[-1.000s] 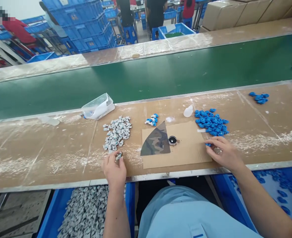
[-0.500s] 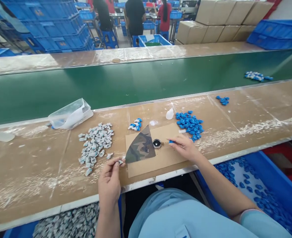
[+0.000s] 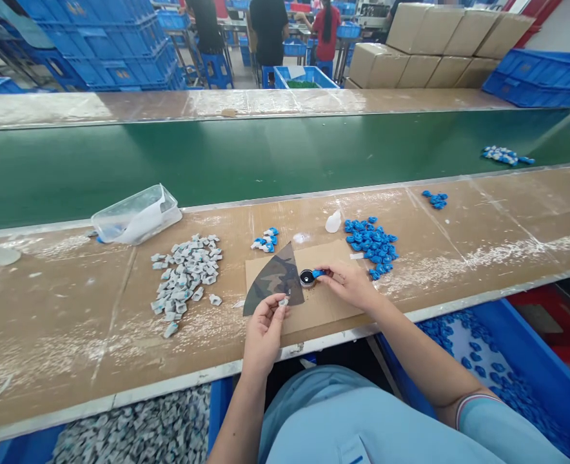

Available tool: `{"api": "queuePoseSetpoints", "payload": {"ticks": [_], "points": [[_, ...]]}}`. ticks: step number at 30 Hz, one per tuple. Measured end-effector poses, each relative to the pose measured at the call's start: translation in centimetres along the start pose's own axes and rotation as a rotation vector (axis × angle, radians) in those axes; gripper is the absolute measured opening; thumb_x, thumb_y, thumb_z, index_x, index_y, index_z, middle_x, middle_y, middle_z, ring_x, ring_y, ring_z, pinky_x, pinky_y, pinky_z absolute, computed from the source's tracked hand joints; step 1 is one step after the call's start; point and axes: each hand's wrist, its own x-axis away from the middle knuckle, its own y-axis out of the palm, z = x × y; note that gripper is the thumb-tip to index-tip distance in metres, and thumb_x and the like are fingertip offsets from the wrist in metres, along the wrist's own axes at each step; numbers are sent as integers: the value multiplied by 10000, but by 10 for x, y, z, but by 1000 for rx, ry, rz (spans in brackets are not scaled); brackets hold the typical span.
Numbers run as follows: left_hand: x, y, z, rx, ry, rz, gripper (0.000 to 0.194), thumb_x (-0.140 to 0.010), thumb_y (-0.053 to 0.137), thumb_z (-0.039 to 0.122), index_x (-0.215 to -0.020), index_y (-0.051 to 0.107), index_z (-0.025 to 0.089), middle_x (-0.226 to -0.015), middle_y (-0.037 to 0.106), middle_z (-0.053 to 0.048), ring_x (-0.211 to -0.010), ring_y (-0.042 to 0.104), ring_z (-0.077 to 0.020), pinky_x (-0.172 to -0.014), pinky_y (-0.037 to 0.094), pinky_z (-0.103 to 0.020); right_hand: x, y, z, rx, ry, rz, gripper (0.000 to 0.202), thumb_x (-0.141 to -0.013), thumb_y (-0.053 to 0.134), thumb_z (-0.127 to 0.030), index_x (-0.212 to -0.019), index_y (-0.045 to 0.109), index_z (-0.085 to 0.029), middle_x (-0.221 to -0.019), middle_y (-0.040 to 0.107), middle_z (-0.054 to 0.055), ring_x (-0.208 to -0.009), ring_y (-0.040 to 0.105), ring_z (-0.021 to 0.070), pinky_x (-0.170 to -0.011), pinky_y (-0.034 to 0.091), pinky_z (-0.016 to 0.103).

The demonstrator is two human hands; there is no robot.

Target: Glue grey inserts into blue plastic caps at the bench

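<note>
My left hand (image 3: pixel 267 325) is closed on a small whitish-grey piece (image 3: pixel 284 301), held over the near edge of a camouflage-patterned sheet (image 3: pixel 271 283). Between the fingertips of my right hand (image 3: pixel 347 283) is a small blue plastic piece (image 3: pixel 318 273), right beside a small round dark pot with a metal rim (image 3: pixel 307 278). Sheet and pot rest on a flat cardboard piece (image 3: pixel 333 309). Left of them spreads a pile of whitish-grey pieces (image 3: pixel 188 270); to the right lies a pile of blue pieces (image 3: pixel 371 241). A few joined blue-and-white pieces (image 3: pixel 265 240) sit behind the sheet.
A clear plastic box (image 3: pixel 137 216) stands at the back left, and a small white bottle-like object (image 3: pixel 333 222) behind the cardboard. Beyond runs a green conveyor belt (image 3: pixel 265 151) carrying a blue-and-white cluster (image 3: pixel 502 155). Blue bins (image 3: pixel 546 361) of pieces sit below the table edge. Several people work beyond.
My left hand has moved right, from the grey pile's side to the camouflage sheet, with its piece. My right hand has brought the blue piece left to the pot's rim.
</note>
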Motion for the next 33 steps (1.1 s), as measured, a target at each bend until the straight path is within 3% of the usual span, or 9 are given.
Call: {"api": "queuePoseSetpoints", "payload": {"ticks": [13,19,24,28,33], "points": [[-5,-2,-11,-70,76,-12,315,-680,732,383,-924,720,184,-1002,673,-85,-949,632,-191,-867,509,-324,-1,4,3,38,-97,13,233,-920,507,-213,-1069,685,-237,-964,710,59,-893,664,176,-798,546,305],[-5,4,-10,-44,63,-24,315,-683,736,364,-947,707,194,-990,693,-75,-952,637,-190,-889,499,-342,2,0,0,-23,-19,14,217,-902,542,-231,-1053,697,-240,-952,723,54,-880,678,175,-799,552,305],[-4,13,-12,59,73,-40,344,-664,759,341,-957,669,186,-912,707,-60,-908,656,-167,-884,504,-323,13,7,-18,-237,52,15,182,-867,597,-254,-1008,699,-199,-938,738,59,-809,685,156,-743,562,270],[-4,15,-17,71,95,-65,332,-674,753,325,-958,653,187,-905,708,-55,-886,664,-158,-850,521,-303,18,19,-27,-336,-7,-10,174,-879,590,-264,-990,695,-179,-929,745,60,-831,689,148,-764,557,255],[-2,9,-14,8,129,-139,270,-692,733,305,-921,659,183,-911,706,-59,-885,667,-168,-832,532,-301,18,22,-22,-302,-76,-44,177,-886,592,-305,-948,714,-193,-871,748,54,-789,692,148,-747,547,261]]}}
